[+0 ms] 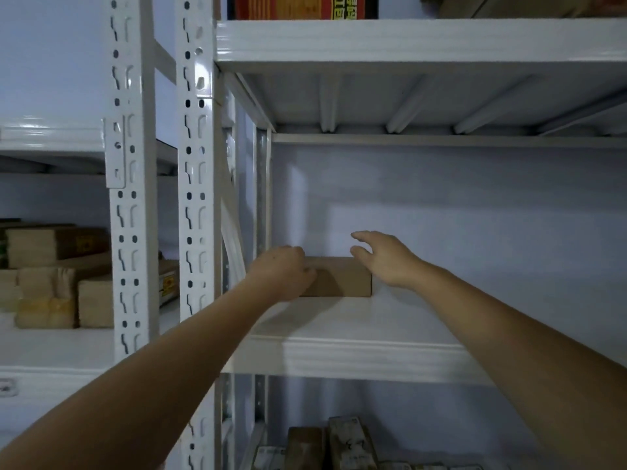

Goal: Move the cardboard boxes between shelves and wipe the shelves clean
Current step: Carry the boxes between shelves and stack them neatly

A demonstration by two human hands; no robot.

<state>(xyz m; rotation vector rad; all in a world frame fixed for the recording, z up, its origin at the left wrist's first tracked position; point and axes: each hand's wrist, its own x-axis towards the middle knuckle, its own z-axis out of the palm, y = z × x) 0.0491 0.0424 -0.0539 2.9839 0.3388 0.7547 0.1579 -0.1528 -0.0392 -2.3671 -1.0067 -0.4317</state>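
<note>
Shelving: white metal racks fill the view, with two slotted uprights (195, 198) side by side left of centre, marking where one rack meets the next.
Middle shelf (356, 320): a white, smooth board with a ribbed front lip; its surface is bare apart from one box near its left rear corner.
Cardboard box (342, 278): small, plain brown, lying flat on the middle shelf close to the back wall, its long face turned toward the camera.
Left hand (283, 273): its fingers are curled over the box's left end and grip it there; the forearm reaches in from the lower left.
Right hand (386, 257): spread, fingers straight and apart, hovering at the box's upper right corner; whether the palm touches the cardboard cannot be told.
Upper shelf (407, 45): its underside shows stiffening ribs; a red and yellow printed carton (302, 6) and a brown carton (509, 5) stand on top, cut off by the frame.
Lower shelf: several small brown boxes (332, 446), some with labels or handwriting, sit below the middle shelf.
Left rack: stacked brown cartons (57, 276) sit on a white shelf, some wrapped in tape.
Room: a pale bluish-white wall (458, 215) closes the back of the racks; the light is dim and even.
</note>
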